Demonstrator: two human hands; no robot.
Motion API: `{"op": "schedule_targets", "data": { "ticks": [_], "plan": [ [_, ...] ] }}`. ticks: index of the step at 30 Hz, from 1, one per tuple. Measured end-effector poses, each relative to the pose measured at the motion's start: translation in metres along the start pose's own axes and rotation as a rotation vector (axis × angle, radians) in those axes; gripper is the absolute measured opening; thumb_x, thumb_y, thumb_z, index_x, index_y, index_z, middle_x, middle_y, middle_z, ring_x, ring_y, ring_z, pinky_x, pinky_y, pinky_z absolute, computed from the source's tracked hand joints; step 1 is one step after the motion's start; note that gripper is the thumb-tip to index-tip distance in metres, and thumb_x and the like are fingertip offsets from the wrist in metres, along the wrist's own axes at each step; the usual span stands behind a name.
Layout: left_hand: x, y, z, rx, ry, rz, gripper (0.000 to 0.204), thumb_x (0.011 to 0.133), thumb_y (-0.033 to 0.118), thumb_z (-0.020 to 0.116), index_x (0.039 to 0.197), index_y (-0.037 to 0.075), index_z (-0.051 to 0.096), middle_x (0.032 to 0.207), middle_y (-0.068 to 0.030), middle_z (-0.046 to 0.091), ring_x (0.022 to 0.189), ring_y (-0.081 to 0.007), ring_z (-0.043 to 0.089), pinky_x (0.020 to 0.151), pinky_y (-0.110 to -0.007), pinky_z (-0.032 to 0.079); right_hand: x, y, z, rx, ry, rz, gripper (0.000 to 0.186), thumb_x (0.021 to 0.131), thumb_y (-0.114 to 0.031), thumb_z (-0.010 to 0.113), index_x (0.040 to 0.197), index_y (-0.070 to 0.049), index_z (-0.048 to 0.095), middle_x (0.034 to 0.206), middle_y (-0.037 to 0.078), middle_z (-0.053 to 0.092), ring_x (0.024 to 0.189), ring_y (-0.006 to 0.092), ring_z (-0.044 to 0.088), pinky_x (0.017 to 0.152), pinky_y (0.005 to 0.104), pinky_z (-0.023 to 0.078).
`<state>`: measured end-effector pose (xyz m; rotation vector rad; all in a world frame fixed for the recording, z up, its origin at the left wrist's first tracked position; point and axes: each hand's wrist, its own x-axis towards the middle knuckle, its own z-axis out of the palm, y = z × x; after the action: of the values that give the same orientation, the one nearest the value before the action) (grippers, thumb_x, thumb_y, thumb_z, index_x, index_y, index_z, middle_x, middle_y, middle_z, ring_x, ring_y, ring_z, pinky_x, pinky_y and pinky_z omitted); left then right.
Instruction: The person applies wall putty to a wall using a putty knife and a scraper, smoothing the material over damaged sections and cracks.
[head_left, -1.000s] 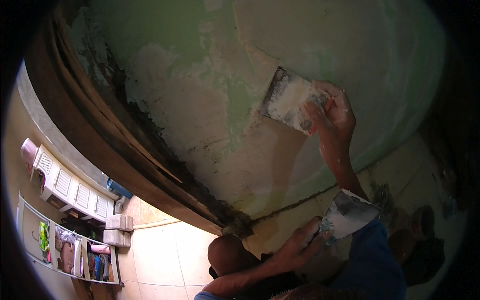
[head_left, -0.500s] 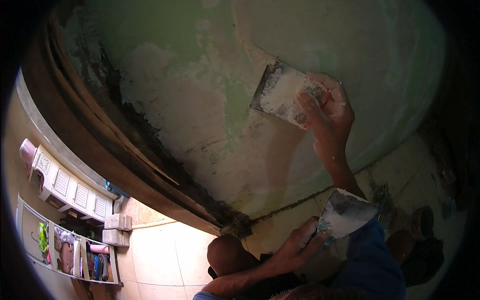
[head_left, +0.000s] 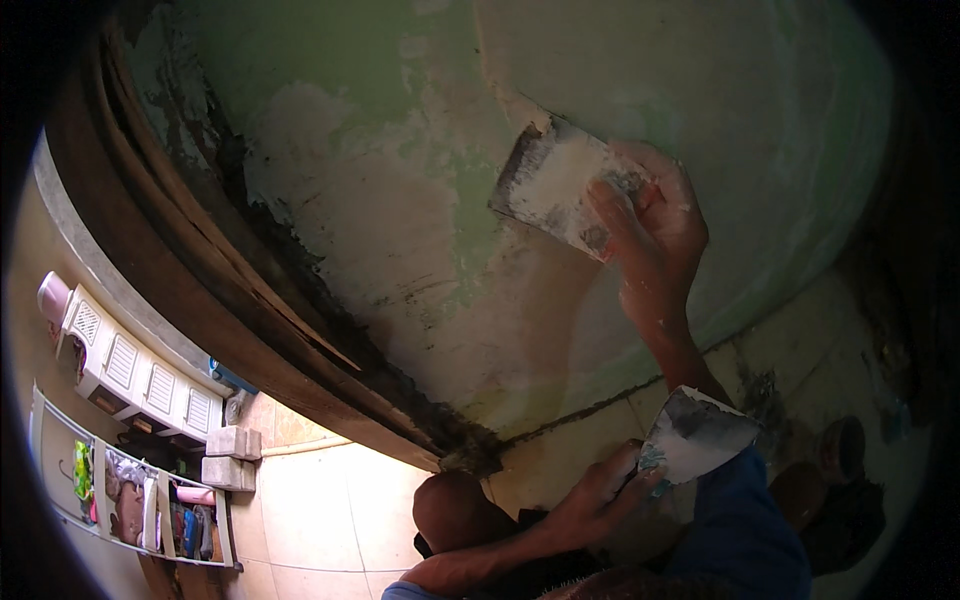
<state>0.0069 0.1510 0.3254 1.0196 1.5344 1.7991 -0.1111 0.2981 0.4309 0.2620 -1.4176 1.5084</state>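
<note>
My right hand (head_left: pixel 655 225) is closed on a wide flat scraper (head_left: pixel 560 180) smeared with whitish filler, thumb lying on its face. The scraper's dark far edge rests at the patchy green and grey wall (head_left: pixel 400 210). Lower down, my left hand (head_left: pixel 600 492) grips a second putty knife (head_left: pixel 698 440), its blade carrying a smooth pale load of filler. That blade overlaps my right forearm in the picture; whether they touch I cannot tell.
A worn wooden door frame (head_left: pixel 230 270) with crumbled plaster runs along the wall's left edge. Beyond it are a white plastic cabinet (head_left: pixel 140 365), stacked blocks (head_left: pixel 230 458) and a rack of cloths (head_left: pixel 140 500). My knee (head_left: pixel 460 512) is bent below. A round container (head_left: pixel 842 447) stands at lower right.
The scraper in my right hand has slid slightly left along the wall. My left hand's putty knife has shifted a little right. Both grips stay the same.
</note>
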Motion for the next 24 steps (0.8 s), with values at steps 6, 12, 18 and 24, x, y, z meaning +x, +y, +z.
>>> {"op": "schedule_targets", "data": {
  "ticks": [6,12,18,24],
  "plan": [
    [0.000,0.006,-0.002,-0.044,-0.043,-0.096,0.017,0.099,0.014,0.047,0.110,0.001,0.046,0.085,-0.0071,0.056,0.075,-0.0118,0.051,0.069,-0.029,0.044,-0.002,-0.005,0.006,0.054,0.045,0.030,0.032,0.083,-0.008,0.071,0.112,0.001,0.059,0.089,0.005,0.060,0.068,0.0048,0.057,0.054,0.0194,0.047],
    [-0.002,0.001,0.001,0.007,0.000,0.010,0.017,0.099,0.014,0.048,0.110,0.001,0.046,0.084,-0.0059,0.054,0.075,-0.0111,0.049,0.068,-0.028,0.043,0.000,-0.012,0.014,-0.056,0.006,0.066,0.033,0.084,-0.001,0.067,0.115,0.001,0.057,0.098,0.006,0.060,0.078,0.0066,0.059,0.048,0.0181,0.045],
    [-0.005,0.006,-0.002,-0.047,-0.041,-0.043,0.016,0.099,0.013,0.048,0.110,0.001,0.047,0.084,-0.0055,0.053,0.077,-0.0104,0.048,0.068,-0.028,0.042,-0.002,-0.016,0.025,0.063,0.037,0.079,0.030,0.084,-0.007,0.069,0.111,-0.001,0.059,0.086,0.005,0.059,0.065,0.0035,0.056,0.048,0.0201,0.046],
    [-0.003,0.008,-0.001,-0.022,-0.029,-0.014,0.016,0.100,0.013,0.046,0.109,0.001,0.047,0.086,-0.0054,0.054,0.078,-0.0103,0.049,0.069,-0.027,0.043,-0.003,-0.007,0.023,0.049,0.056,0.012,0.030,0.084,-0.007,0.069,0.111,-0.001,0.059,0.087,0.006,0.060,0.065,0.0047,0.057,0.047,0.0197,0.046]
  ]
}}
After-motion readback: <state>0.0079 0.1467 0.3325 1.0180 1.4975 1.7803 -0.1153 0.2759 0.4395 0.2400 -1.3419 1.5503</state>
